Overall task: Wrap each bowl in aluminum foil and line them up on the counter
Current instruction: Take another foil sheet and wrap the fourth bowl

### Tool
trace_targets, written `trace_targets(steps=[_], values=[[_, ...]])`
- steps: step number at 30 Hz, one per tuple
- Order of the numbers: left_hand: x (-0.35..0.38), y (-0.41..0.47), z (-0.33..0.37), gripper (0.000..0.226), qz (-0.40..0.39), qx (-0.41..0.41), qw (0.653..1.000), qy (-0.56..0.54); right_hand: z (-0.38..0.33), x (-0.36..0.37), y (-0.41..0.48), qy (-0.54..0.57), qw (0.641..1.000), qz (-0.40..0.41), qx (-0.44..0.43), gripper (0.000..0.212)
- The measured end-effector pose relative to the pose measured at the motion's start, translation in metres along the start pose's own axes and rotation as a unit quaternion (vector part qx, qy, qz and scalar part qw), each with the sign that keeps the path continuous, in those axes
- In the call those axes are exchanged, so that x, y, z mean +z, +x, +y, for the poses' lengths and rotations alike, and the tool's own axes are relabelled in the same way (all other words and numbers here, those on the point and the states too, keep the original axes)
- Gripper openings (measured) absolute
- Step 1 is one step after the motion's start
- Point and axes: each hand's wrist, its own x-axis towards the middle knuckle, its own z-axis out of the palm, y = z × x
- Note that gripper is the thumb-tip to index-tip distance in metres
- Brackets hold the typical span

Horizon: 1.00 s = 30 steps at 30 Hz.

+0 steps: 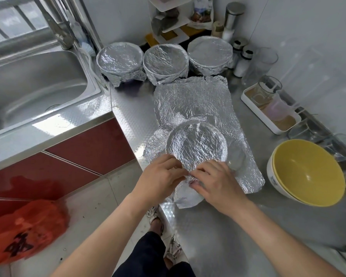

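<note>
3 wrapped bowls (165,60) line the bench (218,226); 2 bare bowls (308,170) sit stacked. On 1 bowl (197,146), the left hand (160,176) and right hand (218,182) pinch foil (192,100).

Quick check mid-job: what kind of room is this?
Most likely a home kitchen: a stainless sink with a faucet on the left, a steel counter where the left hand and right hand pinch foil over a bowl, and seasoning shakers in the far corner.

Crinkled shiny foil (192,100) lies on an embossed glossy steel counter (132,116), beside a smooth glazed yellow bowl (308,170)
</note>
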Motion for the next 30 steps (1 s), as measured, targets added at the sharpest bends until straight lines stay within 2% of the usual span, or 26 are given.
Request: trace_targets(steps=[5,10,13,16,19,25,30], values=[[0.005,0.002,-0.001,0.02,0.025,0.007,1.0,0.006,0.007,0.002,-0.003,0.009,1.0,0.023,-0.005,0.023],[0.009,0.004,0.002,0.015,0.03,0.016,0.999,0.008,0.004,0.008,0.002,-0.019,0.998,0.058,-0.011,0.005],[0.007,0.006,0.002,0.006,0.021,0.003,1.0,-0.004,0.0,0.011,0.004,-0.039,0.996,0.082,-0.015,0.014],[-0.001,0.009,0.005,0.017,0.018,-0.001,0.999,-0.027,-0.004,0.008,0.009,-0.048,0.993,0.108,-0.014,0.016],[-0.005,0.011,0.003,0.027,0.017,0.009,1.0,-0.003,-0.008,0.005,0.013,-0.044,0.991,0.126,-0.001,0.014],[-0.002,0.013,-0.003,0.005,0.073,0.03,0.996,0.035,-0.019,0.01,0.016,-0.038,0.99,0.137,0.021,0.016],[0.004,0.011,-0.005,0.006,0.053,0.029,0.998,0.03,-0.021,0.014,0.013,-0.043,0.992,0.111,0.037,0.014]])
